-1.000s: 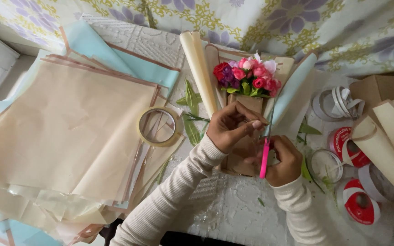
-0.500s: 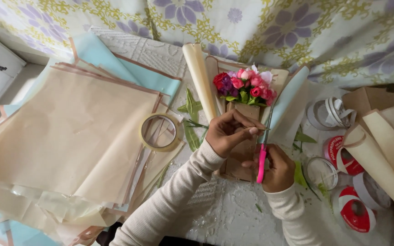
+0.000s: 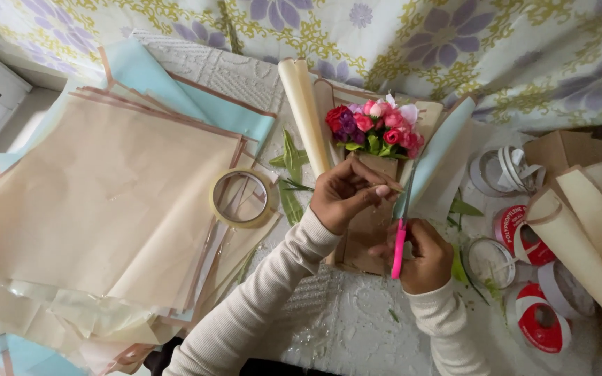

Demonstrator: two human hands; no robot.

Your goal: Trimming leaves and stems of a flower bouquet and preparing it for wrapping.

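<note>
Pink-handled scissors (image 3: 400,245) were gripped in the right hand (image 3: 421,256), fingers curled tight around the handle, blades pointing up toward 12 o'clock along the edge of a pale blue wrapping sheet (image 3: 435,157). Left hand (image 3: 346,195) sat just at 10 o'clock from the right one, fingers pinched on the brown kraft wrap (image 3: 367,230) of a little bouquet; couldn't really tell exactly what bit the fingertips had hold of. Flowers (image 3: 374,127) themselves, red, pink and a bit of purple with green leaves, were at 12 o'clock from both hands, poking out the top of the wrap.

Over at 9 o'clock there was a roll of clear tape (image 3: 242,198) lying on a big messy stack of tan paper sheets (image 3: 106,209), with light blue sheets (image 3: 175,94) sticking out underneath. A cream paper roll (image 3: 304,111) lay just left of the bouquet. At 3 o'clock, a bunch of ribbon spools (image 3: 524,278), red and white, sat close together, and beige paper rolls (image 3: 580,237) were next to them. Floral cloth (image 3: 419,42) covered the back.
</note>
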